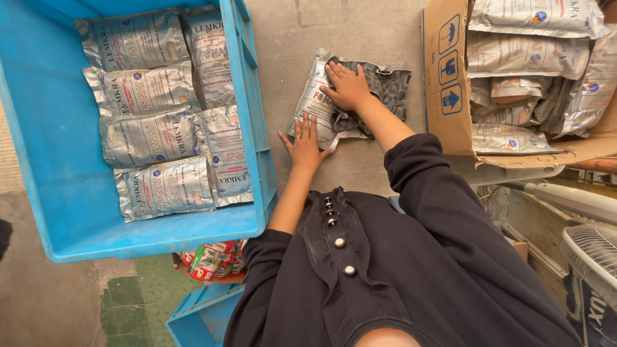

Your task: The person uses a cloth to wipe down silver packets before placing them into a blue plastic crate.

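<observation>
Both hands, left [304,146] and right [347,85], press flat, fingers spread, on one pouch [324,96] on the tabletop [360,32]. Crate [38,160] part-filled; box [450,77] holds more.

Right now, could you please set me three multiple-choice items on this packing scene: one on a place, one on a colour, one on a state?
1. Where do the pouches under the hands lie?
A. in the crate
B. on the grey surface between crate and box
C. in the box

2. What colour is the crate?
A. blue
B. red
C. green

3. How is the right hand?
A. clenched round a pouch
B. raised in the air
C. pressed flat on a pouch

Answers:
1 B: the silver pouches rest on the grey surface, between the crate and the cardboard box.
2 A: the crate's walls and floor are blue.
3 C: the right hand lies palm down, fingers spread, on the pouches; the left hand lies flat at their near edge.
</observation>
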